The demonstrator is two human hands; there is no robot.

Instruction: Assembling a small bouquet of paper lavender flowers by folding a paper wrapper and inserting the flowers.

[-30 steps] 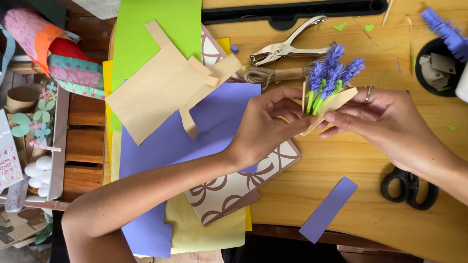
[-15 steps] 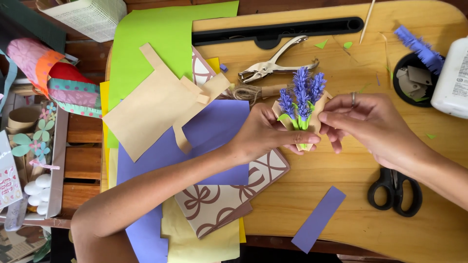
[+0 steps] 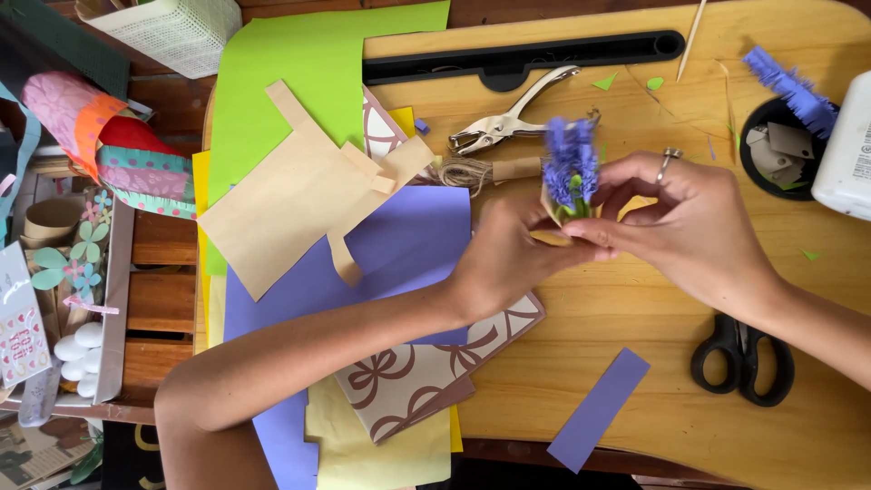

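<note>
Fingers: I see both hands pinching one small piece between fingertips; the left hand (image 3: 508,259) grips the tan base from below, the right hand (image 3: 689,227) nips it from the side, its ringed finger raised clear.
Held piece: a paper flower bunch (image 3: 570,177), purple fringed heads and green stems in a tan paper wrap, held upright just above the wooden desk (image 3: 635,299), near its middle.
Handling, my judgement: very light, soft, easily crushed; fringe would flatten under pressure. Take hold at the stiffer tan wrap, never the blooms.
Close by: twine spool (image 3: 485,170) and hole punch (image 3: 513,118) just beyond the left hand, toward the far edge.
Further out: black scissors (image 3: 744,358) near the right forearm; purple paper strip (image 3: 599,408) at the near edge; stacked coloured paper sheets (image 3: 308,136) over the left edge.
</note>
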